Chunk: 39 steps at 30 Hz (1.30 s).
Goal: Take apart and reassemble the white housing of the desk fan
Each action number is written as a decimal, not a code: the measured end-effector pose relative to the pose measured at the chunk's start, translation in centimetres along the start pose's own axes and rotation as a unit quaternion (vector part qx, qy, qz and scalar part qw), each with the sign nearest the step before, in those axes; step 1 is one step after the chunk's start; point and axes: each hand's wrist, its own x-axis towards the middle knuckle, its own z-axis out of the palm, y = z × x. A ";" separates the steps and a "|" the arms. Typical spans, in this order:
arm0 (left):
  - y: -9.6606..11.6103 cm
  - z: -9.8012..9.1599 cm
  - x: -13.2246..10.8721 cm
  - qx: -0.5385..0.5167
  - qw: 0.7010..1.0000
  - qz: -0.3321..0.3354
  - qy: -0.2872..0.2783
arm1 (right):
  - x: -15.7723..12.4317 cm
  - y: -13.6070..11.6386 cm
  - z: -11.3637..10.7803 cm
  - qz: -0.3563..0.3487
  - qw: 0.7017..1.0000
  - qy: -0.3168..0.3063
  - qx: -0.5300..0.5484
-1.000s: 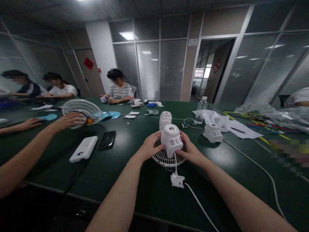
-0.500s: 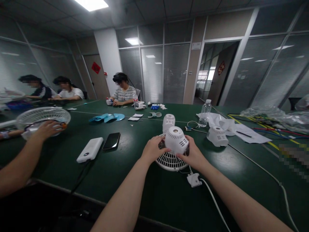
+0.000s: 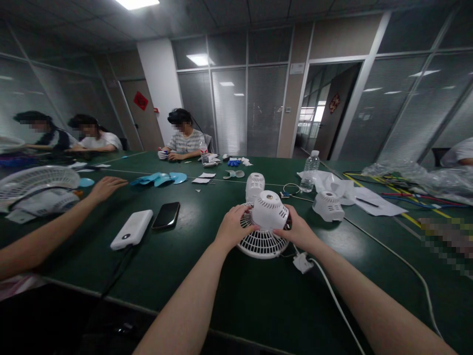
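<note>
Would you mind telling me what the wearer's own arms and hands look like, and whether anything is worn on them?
Both forearms are bare up to the picture's lower edge: no sleeves show. The left hand and right hand are ungloved, with no watch or bracelet at either wrist.

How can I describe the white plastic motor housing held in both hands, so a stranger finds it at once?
On the long dark green table, look at the middle, where the left hand and the right hand meet. Between them sits the white vented plastic motor housing on a round white fan grille. The two similar white housings nearby stand alone, untouched by any hand.
</note>
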 end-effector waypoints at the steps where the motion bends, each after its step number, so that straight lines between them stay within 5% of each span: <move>1: -0.1 0.1 0.0 0.003 1.000 0.008 0.001 | 0.0 -0.1 -0.1 0.001 1.000 -0.007 -0.003; 8: -0.5 0.4 0.3 -0.002 0.999 0.014 -0.037 | -0.1 -0.4 -0.4 -0.012 0.999 -0.047 0.012; 39: -0.5 0.8 0.6 -0.050 0.998 -0.028 -0.022 | -0.2 1.0 -0.1 -0.009 0.999 -0.048 0.011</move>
